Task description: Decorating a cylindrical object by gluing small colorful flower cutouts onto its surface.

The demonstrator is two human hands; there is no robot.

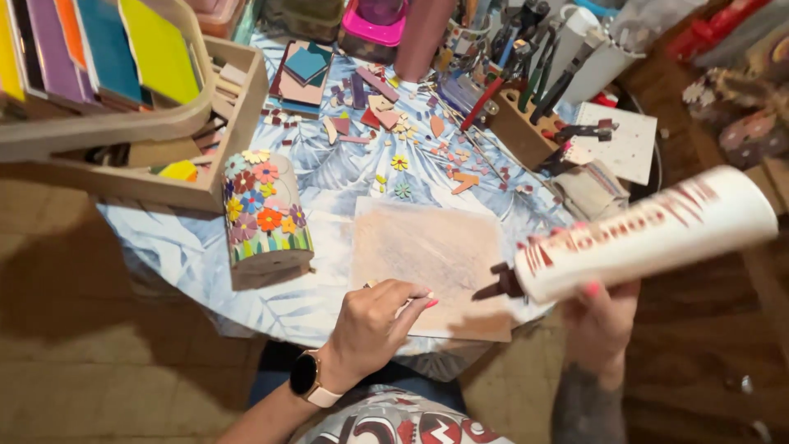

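My right hand [600, 316] grips a large white glue bottle [657, 230] with red lettering, held sideways, its dark nozzle pointing left over a pale square board [427, 255] on the table. My left hand [374, 321], with a watch on the wrist, rests at the board's near edge, fingertips pinched together on something small that I cannot make out. To the left of the board stands a rounded object covered in colourful mosaic flowers [265, 215].
The round table [197, 255] has a blue leaf-print cloth. Loose tile pieces [386, 115] are scattered at the back. A wooden rack of coloured tiles [123, 74] sits at the left. A wooden block holding pliers and tools [526, 99] stands at the right.
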